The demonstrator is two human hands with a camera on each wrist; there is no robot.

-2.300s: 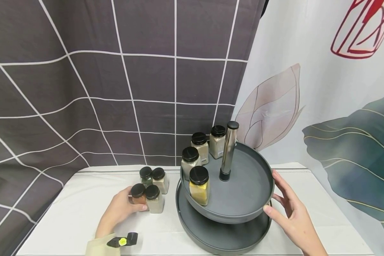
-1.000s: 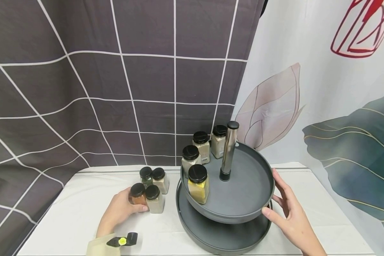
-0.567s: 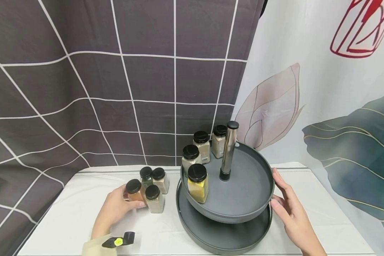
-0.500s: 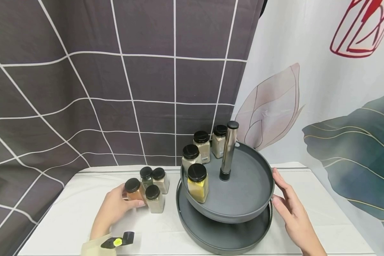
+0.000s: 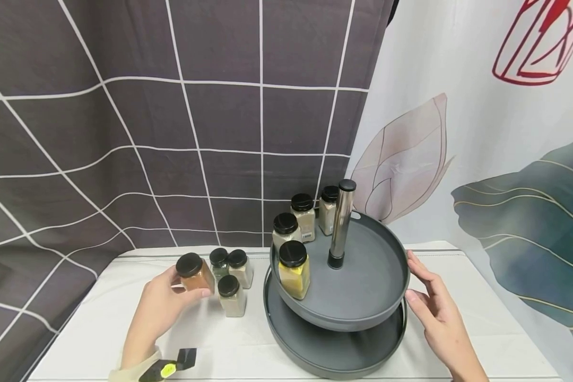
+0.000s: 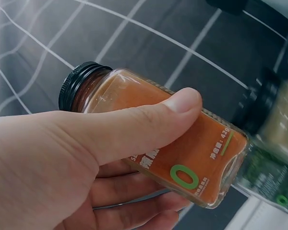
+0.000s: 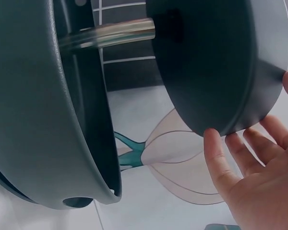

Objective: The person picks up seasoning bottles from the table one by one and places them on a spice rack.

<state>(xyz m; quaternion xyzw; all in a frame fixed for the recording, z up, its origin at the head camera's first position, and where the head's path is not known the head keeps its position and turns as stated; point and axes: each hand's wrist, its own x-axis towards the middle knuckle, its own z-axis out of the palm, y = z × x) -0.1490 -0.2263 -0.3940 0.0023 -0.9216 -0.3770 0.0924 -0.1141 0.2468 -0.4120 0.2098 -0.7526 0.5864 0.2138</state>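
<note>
My left hand point(image 5: 159, 302) grips a spice jar point(image 5: 196, 273) of orange powder with a black lid. The jar is tilted and looks raised off the table, thumb across its labelled face in the left wrist view. Beside it stand several other jars: a green one point(image 5: 219, 265), a pale one point(image 5: 240, 269) and a greyish one point(image 5: 232, 297). My right hand point(image 5: 439, 318) rests its fingertips on the outer rim of the upper tier of a grey two-tier turntable point(image 5: 372, 276). Upright along that tier's left side are a yellow spice jar point(image 5: 294, 270) and several pale jars point(image 5: 303, 218).
A shiny metal post point(image 5: 342, 225) with a black cap rises from the middle of the upper tier. The wider lower tier point(image 5: 344, 350) sits beneath it on the white table point(image 5: 239, 350). A dark gridded curtain point(image 5: 210, 116) and a white printed one hang behind.
My left hand has drawn the orange spice jar up and leftward, away from its neighbours. The upper tier and its jars have turned slightly clockwise, while my right hand has stayed at the rim.
</note>
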